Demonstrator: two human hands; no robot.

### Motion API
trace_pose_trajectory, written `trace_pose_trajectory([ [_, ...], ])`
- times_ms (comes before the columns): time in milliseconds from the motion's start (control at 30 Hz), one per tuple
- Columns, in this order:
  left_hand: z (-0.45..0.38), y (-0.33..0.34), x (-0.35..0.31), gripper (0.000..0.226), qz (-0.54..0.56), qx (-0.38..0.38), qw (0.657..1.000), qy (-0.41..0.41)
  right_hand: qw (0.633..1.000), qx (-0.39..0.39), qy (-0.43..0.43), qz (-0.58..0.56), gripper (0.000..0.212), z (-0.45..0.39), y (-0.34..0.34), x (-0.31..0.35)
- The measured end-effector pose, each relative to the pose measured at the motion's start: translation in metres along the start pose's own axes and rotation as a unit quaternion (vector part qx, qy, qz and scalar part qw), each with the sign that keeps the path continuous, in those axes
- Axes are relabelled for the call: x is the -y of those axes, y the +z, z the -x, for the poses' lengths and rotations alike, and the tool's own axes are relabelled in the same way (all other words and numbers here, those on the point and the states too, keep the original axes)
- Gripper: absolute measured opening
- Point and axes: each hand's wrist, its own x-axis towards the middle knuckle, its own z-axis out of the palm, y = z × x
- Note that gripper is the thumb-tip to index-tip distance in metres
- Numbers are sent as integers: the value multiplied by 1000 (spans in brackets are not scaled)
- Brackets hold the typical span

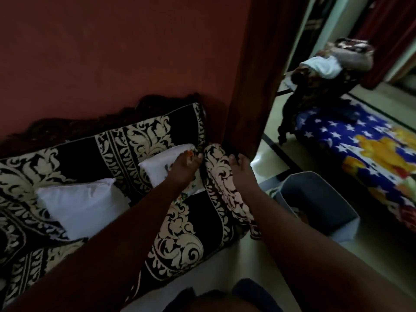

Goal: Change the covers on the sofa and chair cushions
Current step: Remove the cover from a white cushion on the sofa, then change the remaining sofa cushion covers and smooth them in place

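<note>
Left hand (pixel 184 170) fingers pinch the floral cover (pixel 191 190); right hand (pixel 242 171) fingers hidden behind armrest (pixel 221 176).

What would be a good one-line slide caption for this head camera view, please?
Both hands at the sofa's armrest: left hand on a white cushion, right hand on the patterned cover.

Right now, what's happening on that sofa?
A person is working at the right end of the sofa, which wears a black and cream patterned cover. The left hand pinches floral fabric at the far cushion, a bare white one leaning on the backrest. The right hand rests on the covered armrest. A second bare white cushion lies further left, untouched. A grey bin stands on the floor beside the armrest.
</note>
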Motion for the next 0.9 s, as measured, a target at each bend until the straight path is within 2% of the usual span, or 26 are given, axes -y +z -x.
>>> trace_pose_trajectory([
  [67, 9, 22, -20, 72, 2, 30, 999, 22, 999, -28, -1, -21, 80, 16, -35, 4],
  [167, 26, 64, -49, 56, -53, 90, 992, 73, 997, -65, -9, -47, 77, 32, -90, -2],
  [200, 32, 82, -60, 60, -60, 99, 990, 81, 996, -77, -10, -54, 78, 39, -113, -5],
  [300, 52, 139, -84, 93, -99, 108, 984, 98, 992, -90, -17, -81, 81, 60, -178, -18],
  [467, 94, 244, -112, 132, -82, 154, 978, 115, 984, -149, 1, -102, 79, 97, -295, -49],
  [500, 106, 261, -119, 129, -84, 167, 975, 119, 982, -158, 9, -101, 82, 104, -314, -56],
  [600, 140, 328, -139, 88, -113, 202, 961, 154, 976, -195, 31, -92, 85, 131, -378, -81],
  [633, 148, 347, -142, 85, -124, 209, 957, 159, 972, -212, 37, -92, 83, 139, -396, -89],
  [667, 156, 362, -146, 91, -130, 218, 953, 165, 968, -229, 44, -93, 82, 146, -412, -95],
  [767, 172, 409, -155, 124, -138, 241, 944, 180, 953, -278, 56, -109, 80, 164, -461, -113],
  [800, 174, 422, -159, 122, -142, 252, 940, 180, 948, -292, 59, -112, 80, 168, -474, -118],
  [900, 184, 456, -170, 86, -142, 289, 929, 183, 937, -322, 66, -115, 83, 175, -503, -130],
])
